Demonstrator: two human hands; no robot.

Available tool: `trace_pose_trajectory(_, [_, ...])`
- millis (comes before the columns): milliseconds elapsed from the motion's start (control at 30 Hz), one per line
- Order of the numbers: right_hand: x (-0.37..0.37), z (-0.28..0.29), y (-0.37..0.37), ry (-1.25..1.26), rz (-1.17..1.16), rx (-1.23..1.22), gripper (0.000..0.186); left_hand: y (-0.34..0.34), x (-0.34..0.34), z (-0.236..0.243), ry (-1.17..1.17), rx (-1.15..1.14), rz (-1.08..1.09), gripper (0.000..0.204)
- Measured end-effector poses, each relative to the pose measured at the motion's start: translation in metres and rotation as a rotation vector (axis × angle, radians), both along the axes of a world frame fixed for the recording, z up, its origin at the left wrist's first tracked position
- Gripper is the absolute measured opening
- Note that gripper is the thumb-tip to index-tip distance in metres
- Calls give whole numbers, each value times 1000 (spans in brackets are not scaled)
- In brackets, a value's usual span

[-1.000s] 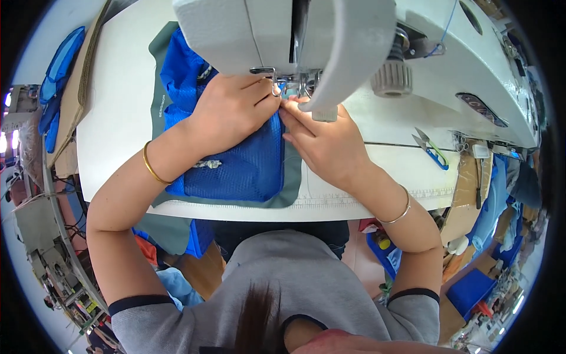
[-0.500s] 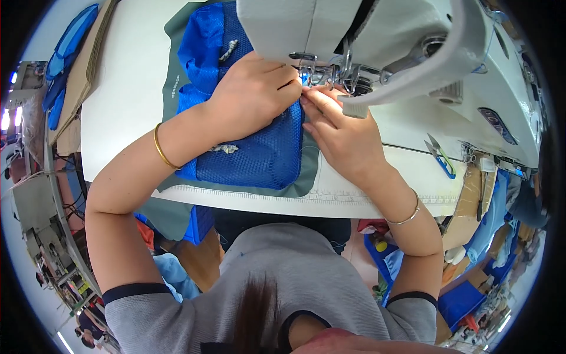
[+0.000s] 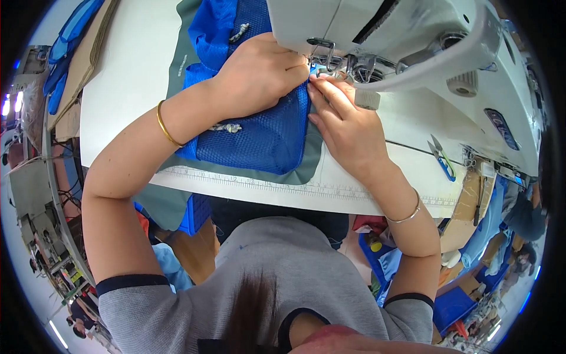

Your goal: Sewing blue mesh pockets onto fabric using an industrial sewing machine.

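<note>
A blue mesh fabric piece (image 3: pixel 253 147) with smooth blue fabric along its left side lies on a larger grey-green fabric panel (image 3: pixel 180 76). Two white knotted cords (image 3: pixel 227 127) show on the mesh. Bent over the mesh beside the needle area, my left hand (image 3: pixel 259 74) has its fingers closed on it; their tips are partly hidden. My right hand (image 3: pixel 351 124) rests palm down at the mesh's right edge, fingers stretched toward the presser foot, thumb apart. Above both hands stands the white sewing machine (image 3: pixel 413 35), its metal parts (image 3: pixel 327 56) right at my fingertips.
Thread snips (image 3: pixel 442 158) lie on the right of the white table (image 3: pixel 124 118). A printed ruler scale (image 3: pixel 265 182) runs along its front edge. Cardboard (image 3: pixel 76 71) and blue fabric strips (image 3: pixel 65 47) are at the left. Blue bins (image 3: pixel 454 310) stand below at the right.
In the picture, the machine and hands sit slightly further right and the fabric's front edge sits higher, baring more ruler. Both hands keep nearly the same pose at the machine.
</note>
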State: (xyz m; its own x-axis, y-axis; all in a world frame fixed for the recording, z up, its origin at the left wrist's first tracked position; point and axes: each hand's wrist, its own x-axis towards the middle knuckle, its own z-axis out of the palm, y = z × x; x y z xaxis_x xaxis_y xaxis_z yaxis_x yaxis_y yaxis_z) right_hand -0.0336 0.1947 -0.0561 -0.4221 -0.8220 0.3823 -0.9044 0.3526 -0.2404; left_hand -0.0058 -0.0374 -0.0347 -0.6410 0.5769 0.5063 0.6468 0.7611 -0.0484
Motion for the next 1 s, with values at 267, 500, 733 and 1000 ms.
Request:
trace_pose_trajectory(267, [14,6,4,-66,38,-139,49,-1,-1,31,-319,92,128,15])
trace_pose_trajectory(500, [47,27,-40,-146,272,-225,49,-22,-24,80,-918,173,143,23])
trace_pose_trajectory(733, [15,52,38,-141,256,181,33,-13,5,47,-578,42,105,23])
trace_pose_trajectory(1000, [2,79,58,58,78,537,14,-8,23,10,-470,231,92,17])
